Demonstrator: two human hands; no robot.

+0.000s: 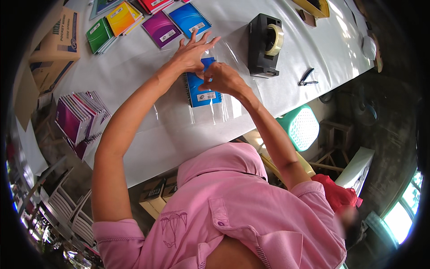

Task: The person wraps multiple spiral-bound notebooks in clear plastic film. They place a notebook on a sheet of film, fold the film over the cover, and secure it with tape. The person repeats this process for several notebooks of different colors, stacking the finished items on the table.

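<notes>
A blue spiral notebook lies on a sheet of clear plastic film that spreads past it across the table. My left hand is over the notebook's far end, fingers spread and stretched outward, its thumb side close to the cover. From the right, my right hand reaches over the notebook's upper part with fingers bent together. Whatever its fingertips may pinch is hidden. Just beyond my left hand lie another blue notebook and a purple notebook.
A black tape dispenser with a clear roll stands right of my hands. Near the right edge lie small cutters. Green notebooks, yellow ones and a purple stack sit leftward. Cardboard boxes flank the table; a green stool stands below.
</notes>
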